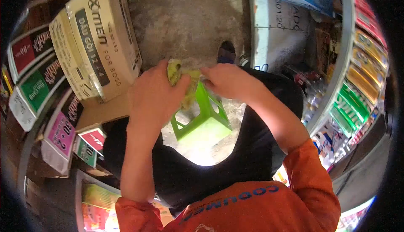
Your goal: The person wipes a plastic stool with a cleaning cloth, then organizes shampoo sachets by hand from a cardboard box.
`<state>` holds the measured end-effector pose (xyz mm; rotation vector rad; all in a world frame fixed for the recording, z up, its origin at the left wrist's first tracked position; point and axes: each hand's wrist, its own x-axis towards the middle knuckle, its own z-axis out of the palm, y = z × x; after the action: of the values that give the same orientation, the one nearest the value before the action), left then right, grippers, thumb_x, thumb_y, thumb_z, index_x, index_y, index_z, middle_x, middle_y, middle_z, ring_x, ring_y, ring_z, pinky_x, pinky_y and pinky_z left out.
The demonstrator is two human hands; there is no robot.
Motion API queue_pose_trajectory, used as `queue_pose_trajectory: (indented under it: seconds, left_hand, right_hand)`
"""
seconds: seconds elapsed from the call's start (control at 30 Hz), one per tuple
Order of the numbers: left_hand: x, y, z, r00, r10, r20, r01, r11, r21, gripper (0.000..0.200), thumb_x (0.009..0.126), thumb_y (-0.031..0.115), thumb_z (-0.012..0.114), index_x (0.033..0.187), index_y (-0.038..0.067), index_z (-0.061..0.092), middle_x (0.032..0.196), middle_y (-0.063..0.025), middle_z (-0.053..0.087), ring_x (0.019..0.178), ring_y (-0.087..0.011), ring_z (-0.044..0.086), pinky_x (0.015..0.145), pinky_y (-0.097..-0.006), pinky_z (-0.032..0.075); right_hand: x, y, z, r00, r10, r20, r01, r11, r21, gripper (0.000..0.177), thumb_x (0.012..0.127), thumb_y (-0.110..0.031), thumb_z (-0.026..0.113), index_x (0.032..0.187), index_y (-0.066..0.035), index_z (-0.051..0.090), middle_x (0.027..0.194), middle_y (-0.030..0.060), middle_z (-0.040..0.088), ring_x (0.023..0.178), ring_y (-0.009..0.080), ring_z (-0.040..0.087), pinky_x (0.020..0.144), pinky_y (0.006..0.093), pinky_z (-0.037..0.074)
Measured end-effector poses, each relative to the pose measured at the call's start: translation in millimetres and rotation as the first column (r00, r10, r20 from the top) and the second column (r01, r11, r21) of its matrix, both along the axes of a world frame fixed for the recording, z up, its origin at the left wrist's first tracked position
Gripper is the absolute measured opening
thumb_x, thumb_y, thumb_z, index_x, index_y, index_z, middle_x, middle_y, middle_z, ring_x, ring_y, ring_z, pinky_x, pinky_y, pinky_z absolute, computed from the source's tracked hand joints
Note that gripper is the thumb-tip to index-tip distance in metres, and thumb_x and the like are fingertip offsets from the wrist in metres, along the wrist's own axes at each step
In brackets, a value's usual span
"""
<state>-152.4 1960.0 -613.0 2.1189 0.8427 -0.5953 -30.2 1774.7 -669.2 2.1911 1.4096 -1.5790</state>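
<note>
Between the person's knees is a light green plastic frame-like piece (204,120) with triangular openings, tilted above the floor. My left hand (158,91) is closed around a yellow-green sponge-like thing (173,73) with dark marks, near the upper left of the green piece. My right hand (225,81) pinches the top edge of the green piece, its fingertips partly hidden. More yellowish material shows between both hands, too blurred to make out.
A large cardboard box (90,42) stands at the left beside shelves of smaller boxes (35,91). On the right a shelf edge (336,80) borders stacked green packs (352,105). Concrete floor (181,21) lies ahead, with a sandal (226,52) on a foot.
</note>
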Motion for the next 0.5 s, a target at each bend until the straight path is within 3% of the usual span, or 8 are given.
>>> queue_pose_trajectory:
  seconds: [0.03,0.1,0.17,0.27,0.33,0.47,0.5]
  left_hand:
    - [-1.2,0.9,1.4,1.0,0.015,-0.01,-0.015,1.0,0.007,0.048,0.088,0.042,0.066,0.103,-0.003,0.067,0.095,-0.0267,0.071,0.091,-0.0455,0.068,0.082,-0.0527,0.053]
    - [-7.2,1.0,10.0,0.998,-0.021,-0.06,0.022,1.0,0.016,0.055,0.088,0.041,0.066,0.122,-0.002,0.067,0.106,-0.0281,0.071,0.1,-0.044,0.069,0.089,-0.0513,0.054]
    - [-14.6,-2.5,23.5,0.999,-0.006,-0.037,0.01,0.996,0.088,0.049,0.086,0.034,0.069,0.121,-0.001,0.067,0.105,-0.027,0.071,0.098,-0.0446,0.069,0.086,-0.05,0.055]
    - [-27.2,-12.8,42.6,0.998,0.061,0.0,-0.061,0.996,0.063,0.036,0.084,0.022,0.071,0.113,0.0,0.068,0.098,-0.023,0.072,0.09,-0.0412,0.071,0.081,-0.046,0.055]
    - [-39.3,-22.3,47.8,0.978,0.093,0.187,-0.106,0.993,0.058,0.026,0.081,0.014,0.069,0.103,0.002,0.066,0.089,-0.0181,0.071,0.081,-0.0338,0.072,0.076,-0.0406,0.055]
    - [-58.4,-42.2,61.8,0.965,0.151,0.215,-0.154,0.988,-0.003,0.021,0.081,0.011,0.068,0.099,0.002,0.064,0.084,-0.0142,0.069,0.076,-0.0279,0.07,0.075,-0.0362,0.054]
    - [-62.8,-47.6,61.7,0.944,0.153,0.293,-0.149,0.988,-0.036,0.021,0.082,0.012,0.068,0.1,0.002,0.064,0.084,-0.0138,0.069,0.077,-0.0273,0.07,0.075,-0.0352,0.054]
  right_hand:
    - [3.4,5.8,1.2,0.999,-0.048,-0.021,0.05,0.995,0.091,0.036,0.095,-0.024,0.061,0.123,-0.003,0.058,0.095,0.0197,0.067,0.092,0.0412,0.066,0.08,0.051,0.052]
    - [10.9,15.5,12.2,0.998,-0.047,0.046,0.04,0.989,0.141,0.035,0.095,-0.022,0.061,0.124,-0.003,0.057,0.099,0.0195,0.068,0.093,0.0412,0.066,0.082,0.0506,0.052]
    - [17.1,16.8,22.2,0.989,-0.057,0.137,0.031,0.982,0.186,0.034,0.096,-0.02,0.061,0.125,-0.003,0.057,0.103,0.0193,0.068,0.094,0.0413,0.066,0.083,0.0502,0.052]
    - [16.7,6.6,29.5,0.972,-0.054,0.227,0.007,0.979,0.202,0.033,0.096,-0.018,0.061,0.125,-0.004,0.057,0.103,0.0191,0.068,0.097,0.0408,0.065,0.084,0.0493,0.052]
    - [14.3,-4.8,34.8,0.943,-0.094,0.319,-0.016,0.945,0.327,0.039,0.096,-0.021,0.063,0.131,-0.006,0.057,0.104,0.0181,0.068,0.097,0.0406,0.065,0.083,0.0479,0.051]
    - [8.6,-21.2,59.5,0.952,-0.209,0.224,0.073,0.865,0.497,0.04,0.096,-0.021,0.064,0.133,-0.006,0.058,0.104,0.017,0.068,0.094,0.0392,0.065,0.082,0.0443,0.051]
    - [4.5,-21.0,69.9,0.955,-0.273,0.12,0.184,0.857,0.481,0.041,0.096,-0.02,0.064,0.133,-0.006,0.058,0.103,0.0164,0.068,0.093,0.037,0.066,0.082,0.0428,0.051]
